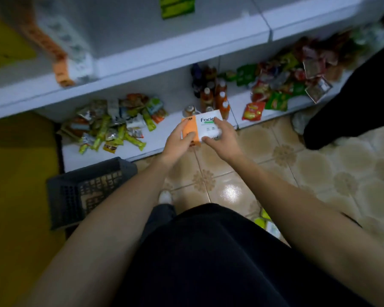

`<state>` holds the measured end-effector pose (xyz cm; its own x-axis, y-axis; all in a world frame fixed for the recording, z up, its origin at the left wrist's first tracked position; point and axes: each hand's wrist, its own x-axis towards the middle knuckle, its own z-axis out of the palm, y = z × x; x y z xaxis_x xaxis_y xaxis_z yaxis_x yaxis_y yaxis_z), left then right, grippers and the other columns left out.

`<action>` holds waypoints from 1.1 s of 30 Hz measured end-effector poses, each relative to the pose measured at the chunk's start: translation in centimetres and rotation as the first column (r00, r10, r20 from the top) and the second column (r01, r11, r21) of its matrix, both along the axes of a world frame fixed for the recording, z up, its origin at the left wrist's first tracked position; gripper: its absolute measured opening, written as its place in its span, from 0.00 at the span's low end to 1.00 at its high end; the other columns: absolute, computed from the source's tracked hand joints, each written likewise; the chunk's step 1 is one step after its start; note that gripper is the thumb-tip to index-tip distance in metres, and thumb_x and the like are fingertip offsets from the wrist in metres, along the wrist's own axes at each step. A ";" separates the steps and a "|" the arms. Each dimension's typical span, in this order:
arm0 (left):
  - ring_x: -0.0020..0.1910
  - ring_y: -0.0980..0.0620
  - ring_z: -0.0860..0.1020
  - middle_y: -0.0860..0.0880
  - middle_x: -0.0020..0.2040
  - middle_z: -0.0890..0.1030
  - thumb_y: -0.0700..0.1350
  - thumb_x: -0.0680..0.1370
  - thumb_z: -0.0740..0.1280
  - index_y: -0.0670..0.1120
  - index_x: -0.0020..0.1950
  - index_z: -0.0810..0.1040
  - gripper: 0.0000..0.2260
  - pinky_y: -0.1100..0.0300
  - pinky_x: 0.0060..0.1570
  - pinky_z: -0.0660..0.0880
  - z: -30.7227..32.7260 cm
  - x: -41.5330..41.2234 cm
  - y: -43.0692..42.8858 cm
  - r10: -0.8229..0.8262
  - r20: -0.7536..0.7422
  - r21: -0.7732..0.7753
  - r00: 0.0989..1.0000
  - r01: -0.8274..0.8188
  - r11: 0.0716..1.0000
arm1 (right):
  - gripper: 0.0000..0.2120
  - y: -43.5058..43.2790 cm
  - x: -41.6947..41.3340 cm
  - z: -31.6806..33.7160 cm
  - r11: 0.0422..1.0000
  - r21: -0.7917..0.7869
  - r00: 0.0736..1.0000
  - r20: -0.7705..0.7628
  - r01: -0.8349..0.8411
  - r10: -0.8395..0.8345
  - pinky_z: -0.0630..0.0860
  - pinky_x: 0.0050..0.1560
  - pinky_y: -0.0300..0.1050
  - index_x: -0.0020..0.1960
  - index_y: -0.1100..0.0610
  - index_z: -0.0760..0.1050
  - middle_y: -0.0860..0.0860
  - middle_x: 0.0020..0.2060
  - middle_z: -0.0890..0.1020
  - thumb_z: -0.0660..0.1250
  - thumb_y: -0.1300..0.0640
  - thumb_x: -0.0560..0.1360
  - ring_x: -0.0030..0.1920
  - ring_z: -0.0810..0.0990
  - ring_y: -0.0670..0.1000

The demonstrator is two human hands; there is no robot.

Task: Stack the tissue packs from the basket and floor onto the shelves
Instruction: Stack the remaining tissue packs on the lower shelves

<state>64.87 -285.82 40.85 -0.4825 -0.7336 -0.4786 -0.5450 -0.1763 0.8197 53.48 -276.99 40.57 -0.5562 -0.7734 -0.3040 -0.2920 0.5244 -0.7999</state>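
I see both hands out in front of me, sharing one tissue pack (205, 127) above the front edge of the bottom shelf (120, 155). My left hand (179, 140) grips its orange end with fingers curled over the top. My right hand (223, 135) pinches the white end, thumb on the near edge and fingers over the far corner.

Around it the shelving is crowded. Just behind the pack stands a cluster of sauce bottles (213, 91) with orange contents. To the left lies a loose heap of snack packets (113, 125), and to the right a bigger pile of packets (286, 80), mostly red and green. On the shelf above (142, 60), at the left, a row of orange-and-white tissue packs (71, 58) stands stacked. A dark grey basket (87, 191) sits on the floor by my left forearm, touching the bottom shelf. More packs (267, 224), green and white, lie on the tiled floor (319, 169) beside my right leg. A black shape (353, 103) blocks the right end of the shelves; I cannot tell what it is.

The held pack reads "Faci", the remainder hidden under my fingers. Other labels are too blurred to read.
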 end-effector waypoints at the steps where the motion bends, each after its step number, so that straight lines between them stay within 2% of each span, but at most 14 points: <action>1: 0.65 0.50 0.70 0.48 0.71 0.67 0.43 0.80 0.61 0.47 0.74 0.62 0.22 0.61 0.59 0.70 0.7 1.1 -0.7 0.024 -0.005 -0.026 1.000 -0.024 0.999 | 0.34 -0.9 0.8 0.7 0.999 -0.008 0.999 -0.023 -0.040 0.039 0.59 0.71 0.50 0.72 0.59 0.62 0.59 0.69 0.65 0.71 0.55 0.71 0.70 0.62 0.56; 4: 0.66 0.49 0.70 0.46 0.70 0.68 0.43 0.80 0.62 0.46 0.74 0.62 0.23 0.61 0.60 0.68 2.7 4.0 -3.3 0.089 -0.036 -0.076 0.995 -0.092 0.993 | 0.33 -4.2 3.1 2.8 0.992 -0.031 0.990 -0.072 -0.126 0.124 0.59 0.71 0.52 0.73 0.58 0.61 0.58 0.71 0.63 0.70 0.54 0.72 0.71 0.61 0.56; 10: 0.63 0.46 0.72 0.45 0.68 0.70 0.42 0.78 0.63 0.47 0.74 0.62 0.24 0.53 0.57 0.73 5.7 10.9 -8.7 0.221 -0.108 -0.154 0.969 -0.236 0.960 | 0.33 -11.6 8.7 6.2 0.956 -0.092 0.953 -0.148 -0.278 0.263 0.59 0.71 0.51 0.72 0.58 0.61 0.58 0.70 0.64 0.70 0.55 0.72 0.71 0.61 0.56; 14: 0.61 0.53 0.71 0.47 0.67 0.69 0.39 0.77 0.65 0.46 0.74 0.60 0.26 0.61 0.58 0.71 7.4 15.0 -13.3 0.245 -0.147 -0.198 0.958 -0.271 0.942 | 0.32 -16.5 12.7 8.1 0.934 -0.123 0.933 -0.181 -0.336 0.312 0.59 0.71 0.49 0.73 0.59 0.61 0.58 0.71 0.63 0.70 0.57 0.72 0.71 0.61 0.56; 17: 0.56 0.55 0.71 0.49 0.63 0.70 0.38 0.76 0.66 0.46 0.75 0.59 0.29 0.72 0.44 0.72 8.6 17.6 -16.9 0.223 -0.147 -0.203 0.964 -0.250 0.947 | 0.32 -19.9 15.3 9.0 0.929 -0.127 0.931 -0.167 -0.347 0.325 0.57 0.71 0.46 0.74 0.57 0.59 0.57 0.74 0.58 0.67 0.59 0.74 0.74 0.57 0.54; 18: 0.56 0.54 0.72 0.49 0.64 0.70 0.38 0.76 0.67 0.47 0.75 0.58 0.31 0.72 0.43 0.73 8.7 18.3 -18.1 0.214 -0.147 -0.209 0.966 -0.242 0.948 | 0.31 -21.1 16.0 9.1 0.932 -0.122 0.934 -0.158 -0.341 0.321 0.57 0.70 0.43 0.74 0.56 0.58 0.56 0.74 0.56 0.66 0.60 0.74 0.74 0.55 0.53; 21: 0.61 0.51 0.73 0.46 0.68 0.69 0.36 0.73 0.69 0.46 0.75 0.58 0.34 0.63 0.55 0.72 8.6 19.7 -21.8 0.179 -0.135 -0.230 0.975 -0.207 0.951 | 0.30 -24.4 17.7 9.2 0.946 -0.122 0.950 -0.133 -0.300 0.284 0.57 0.68 0.39 0.74 0.56 0.57 0.55 0.75 0.56 0.64 0.63 0.75 0.75 0.54 0.52; 25: 0.66 0.48 0.68 0.44 0.71 0.63 0.35 0.71 0.71 0.45 0.76 0.55 0.39 0.53 0.65 0.70 8.2 20.2 -26.0 0.094 -0.085 -0.244 0.992 -0.112 0.963 | 0.30 -27.6 18.9 8.9 0.972 -0.121 0.974 -0.130 -0.202 0.186 0.55 0.72 0.49 0.74 0.55 0.59 0.56 0.74 0.58 0.63 0.63 0.74 0.74 0.55 0.56; 29: 0.69 0.47 0.65 0.44 0.72 0.61 0.34 0.71 0.71 0.45 0.76 0.54 0.39 0.50 0.67 0.68 7.3 20.0 -29.0 0.035 -0.053 -0.248 0.998 -0.047 0.968 | 0.28 -29.8 19.0 8.2 0.985 -0.080 0.981 -0.136 -0.154 0.142 0.57 0.70 0.49 0.73 0.52 0.58 0.52 0.74 0.59 0.61 0.64 0.76 0.70 0.55 0.57; 33: 0.68 0.44 0.65 0.44 0.72 0.62 0.36 0.73 0.69 0.46 0.76 0.56 0.35 0.46 0.69 0.64 5.9 19.8 -31.4 -0.003 0.019 -0.335 1.000 0.009 0.942 | 0.27 -31.9 18.5 7.6 0.990 -0.072 0.990 -0.081 -0.124 0.118 0.61 0.71 0.50 0.73 0.57 0.59 0.55 0.73 0.61 0.61 0.65 0.75 0.72 0.60 0.55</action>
